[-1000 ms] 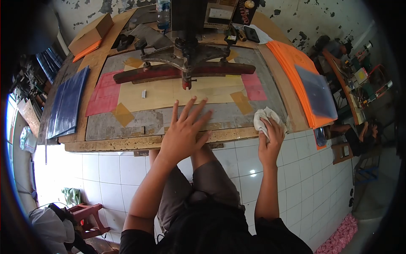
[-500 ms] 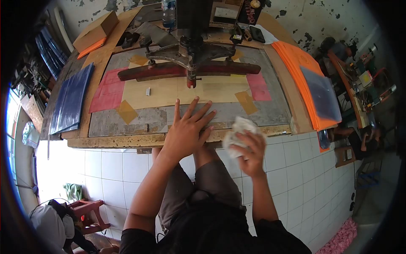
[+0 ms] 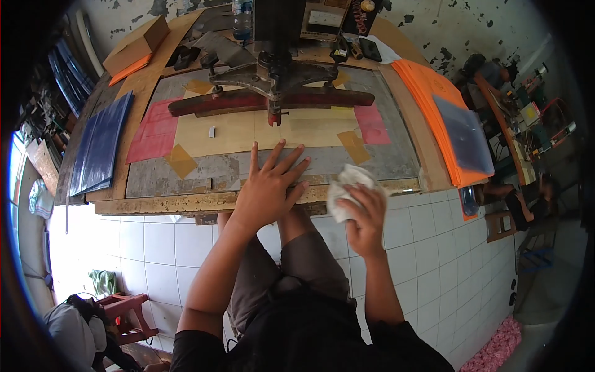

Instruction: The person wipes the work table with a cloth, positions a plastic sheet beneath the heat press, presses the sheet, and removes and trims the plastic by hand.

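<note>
Relative to wall [image 3: 421,28]: paint peeling, table [image 3: 99,208] in front, white tile floor [image 3: 409,279] below, red stool [image 3: 133,316] lower left.

Black short-sleeved top [image 3: 297,338], dark brown shorts [image 3: 316,260], both hands bare.

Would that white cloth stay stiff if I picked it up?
Probably not: the crumpled white cloth bunches loosely in the right hand, so it looks floppy. It's likely light, since one hand holds it. With folds like those, it probably wouldn't roll neatly.
</note>
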Motion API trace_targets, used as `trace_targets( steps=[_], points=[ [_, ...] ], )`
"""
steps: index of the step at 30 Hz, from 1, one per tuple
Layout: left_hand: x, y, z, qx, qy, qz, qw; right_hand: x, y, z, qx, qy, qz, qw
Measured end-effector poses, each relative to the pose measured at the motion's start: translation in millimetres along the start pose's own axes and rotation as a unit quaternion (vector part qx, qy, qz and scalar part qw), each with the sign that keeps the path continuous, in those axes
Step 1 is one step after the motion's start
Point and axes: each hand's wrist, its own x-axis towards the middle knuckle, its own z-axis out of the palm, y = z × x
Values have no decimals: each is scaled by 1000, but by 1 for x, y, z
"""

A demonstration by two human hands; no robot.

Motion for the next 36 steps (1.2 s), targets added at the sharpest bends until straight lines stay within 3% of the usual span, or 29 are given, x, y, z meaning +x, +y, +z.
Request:
trace_targets(
  steps=[8,16,18,26,36],
  points=[
    [1,1,-1,4,5,-3,1000,34,-18,13,20,-23,54,998],
    [1,0,0,0,14,-3,1000,-40,-5,21,-31,-17,-43,998],
    [0,0,1,-1,14,-1,1000,-41,-7,16,-28,-31,-26,999],
    [1,-1,1,-3,9,3,1000,63,-15,0,21,-92,66,993],
    [0,-2,4,6,12,6,1000,162,46,56,30,-104,51,993]
  ],
)
